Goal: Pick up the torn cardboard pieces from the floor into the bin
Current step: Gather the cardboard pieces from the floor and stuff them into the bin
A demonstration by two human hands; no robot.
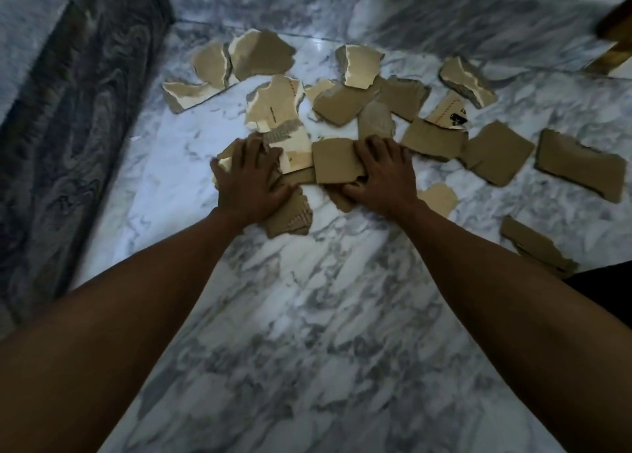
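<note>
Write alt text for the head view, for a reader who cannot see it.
A person's left hand and right hand press flat on torn cardboard pieces scattered across a grey-veined marble floor. More brown pieces lie beyond and to the right; no bin is in view.

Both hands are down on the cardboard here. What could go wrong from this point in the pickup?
1. The left hand and right hand rest on overlapping torn brown cardboard pieces; scooping several together may let loose ones slip back onto the white-and-grey marble floor.
2. Pieces lie scattered; the jagged brown cardboard strip near the right forearm and the pale torn cardboard pieces by the dark marble skirting could be missed.
3. No bin is in view, so carried pieces may drop on the way.
</note>
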